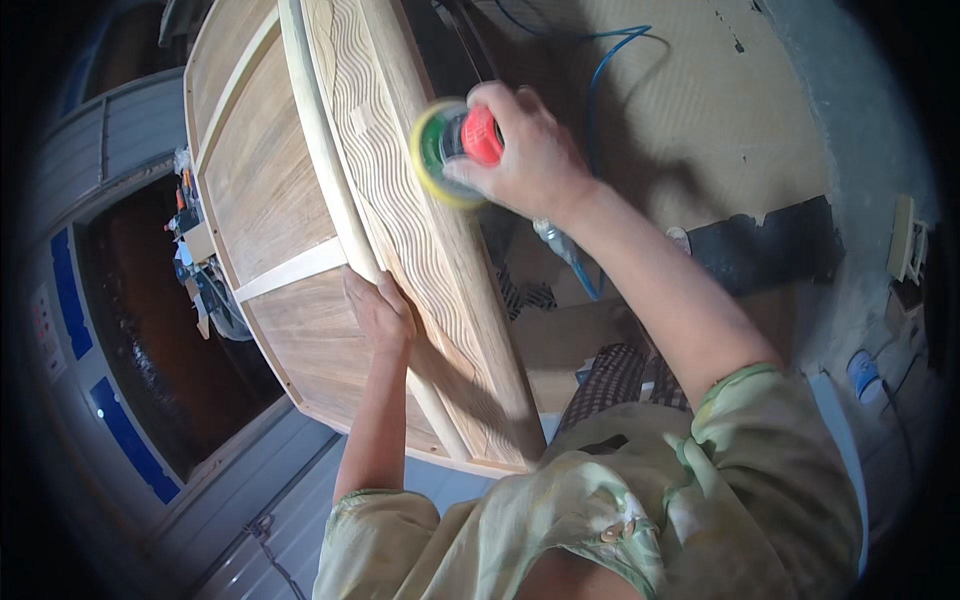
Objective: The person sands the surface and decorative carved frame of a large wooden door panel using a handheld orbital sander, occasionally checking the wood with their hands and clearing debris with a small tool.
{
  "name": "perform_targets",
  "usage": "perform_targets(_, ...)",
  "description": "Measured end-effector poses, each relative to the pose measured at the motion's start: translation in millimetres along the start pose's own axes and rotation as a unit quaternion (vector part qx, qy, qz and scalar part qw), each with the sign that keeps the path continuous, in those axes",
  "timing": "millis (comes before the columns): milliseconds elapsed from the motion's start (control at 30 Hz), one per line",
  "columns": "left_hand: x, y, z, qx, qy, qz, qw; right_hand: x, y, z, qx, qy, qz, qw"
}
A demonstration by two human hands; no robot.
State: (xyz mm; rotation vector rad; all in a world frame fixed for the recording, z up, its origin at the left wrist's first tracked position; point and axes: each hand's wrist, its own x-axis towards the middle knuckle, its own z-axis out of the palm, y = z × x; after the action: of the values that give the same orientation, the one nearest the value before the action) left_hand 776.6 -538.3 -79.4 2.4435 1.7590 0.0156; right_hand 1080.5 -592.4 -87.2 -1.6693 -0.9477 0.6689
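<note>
My right hand (536,150) is wrapped around the red top of a round pneumatic sander (450,154) with a yellow-edged pad. The sander looks blurred and overlaps the rounded outer beam (480,300) of a large wooden furniture panel; whether the pad touches the wood I cannot tell. Beside that beam runs a band carved with wavy grooves (382,172), with a small plain square patch in it. My left hand (382,315) holds the pale wooden rail (319,127) left of the carving, thumb and fingers on either side. Flat brown wood panels (277,180) with cross battens lie beyond the rail.
A hose fitting (553,236) and blue air hose (592,277) hang below my right wrist; more blue hose (619,34) lies on the cardboard-like floor covering (720,120). A dark sheet (757,240) lies at right. Assorted tools and scraps (199,247) sit past the panel's left edge.
</note>
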Motion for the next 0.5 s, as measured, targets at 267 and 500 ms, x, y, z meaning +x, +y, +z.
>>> perform_targets(267, -5.7, -3.0, -2.0, -0.011, -0.019, 0.000, 1.000, -71.5, 1.2, 3.8, 0.085, -0.027, -0.020, 0.996)
perform_targets(500, -4.8, -1.8, 1.9, -0.005, 0.039, 0.037, 0.999, -96.5, 4.1, -1.8, 0.125, -0.059, 0.004, 0.990)
